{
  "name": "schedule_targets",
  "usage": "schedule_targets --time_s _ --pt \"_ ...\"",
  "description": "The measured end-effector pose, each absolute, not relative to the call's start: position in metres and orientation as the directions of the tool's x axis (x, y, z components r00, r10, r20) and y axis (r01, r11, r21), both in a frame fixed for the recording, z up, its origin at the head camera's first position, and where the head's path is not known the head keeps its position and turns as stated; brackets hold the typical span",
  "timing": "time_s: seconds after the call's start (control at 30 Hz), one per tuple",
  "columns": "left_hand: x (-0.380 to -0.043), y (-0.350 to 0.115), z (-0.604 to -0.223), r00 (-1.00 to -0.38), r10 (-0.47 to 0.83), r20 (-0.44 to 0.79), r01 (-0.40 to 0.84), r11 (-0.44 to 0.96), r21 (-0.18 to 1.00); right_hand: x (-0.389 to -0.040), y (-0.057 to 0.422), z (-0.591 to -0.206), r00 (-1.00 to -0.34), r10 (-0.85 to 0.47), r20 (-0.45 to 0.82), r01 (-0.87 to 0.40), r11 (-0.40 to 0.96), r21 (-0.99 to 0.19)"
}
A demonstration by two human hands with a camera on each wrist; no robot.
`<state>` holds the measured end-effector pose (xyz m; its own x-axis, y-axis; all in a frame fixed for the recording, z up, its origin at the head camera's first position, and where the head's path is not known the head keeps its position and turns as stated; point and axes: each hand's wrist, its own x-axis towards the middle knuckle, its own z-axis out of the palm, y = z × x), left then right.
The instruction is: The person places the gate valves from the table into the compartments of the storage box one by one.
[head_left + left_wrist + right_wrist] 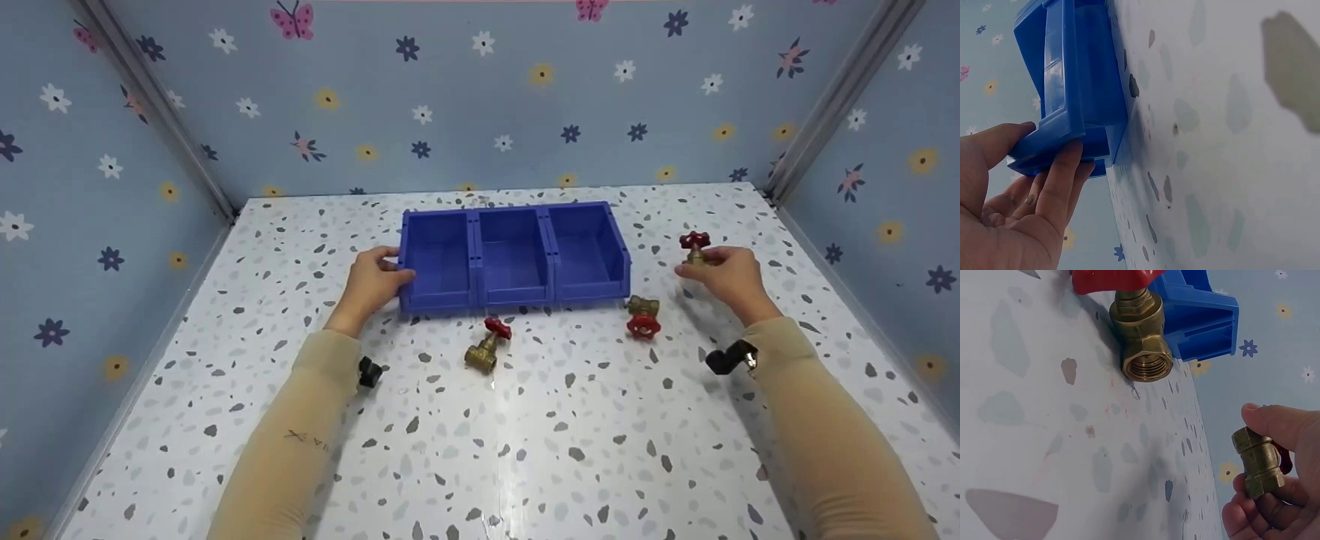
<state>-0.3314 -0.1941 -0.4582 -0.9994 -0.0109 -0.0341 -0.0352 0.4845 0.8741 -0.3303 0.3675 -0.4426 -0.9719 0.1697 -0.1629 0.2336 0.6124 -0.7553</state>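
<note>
Tan sleeves point(277, 435) come in from bottom left and bottom right of the frame, a black wrist camera point(369, 373) at the left cuff, another black camera point(731, 358) at the right. Under them, speckled white tabletop point(540, 450). Nearest loose thing I see: a brass valve point(482, 354) just below centre, red wheel toward upper right, body toward lower left. Right of centre, a second valve point(643, 316), wheel toward the bottom edge, right by the front right corner of the blue three-compartment bin point(516, 295); it stands in the way at that corner, touching or not I can't tell. Left hand point(373, 281) grips the bin's left end, thumb over the rim, fingers outside. Right of the bin, right hand point(724, 274) pinches a third valve point(696, 255) between thumb and fingers, off the tabletop. Its red wheel points to the top of the frame, stem axis near vertical; in the right wrist view its brass pipe body runs steeply, upper left to lower right. Flowered blue wall point(487, 82) across the top, farthest back.
</note>
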Motion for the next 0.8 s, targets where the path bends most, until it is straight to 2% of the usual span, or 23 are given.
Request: schedule_targets --time_s 0.5,0.8 --pt "-0.330 -0.193 -0.459 -0.999 -0.012 -0.050 -0.050 0.468 0.883 -0.329 0.354 -0.431 -0.979 0.167 -0.115 0.196 0.629 -0.752" --pt "-0.331 -0.192 -0.459 -0.999 -0.022 -0.037 -0.043 0.484 0.874 -0.332 0.346 -0.425 -0.975 0.170 -0.141 0.216 0.612 -0.761"
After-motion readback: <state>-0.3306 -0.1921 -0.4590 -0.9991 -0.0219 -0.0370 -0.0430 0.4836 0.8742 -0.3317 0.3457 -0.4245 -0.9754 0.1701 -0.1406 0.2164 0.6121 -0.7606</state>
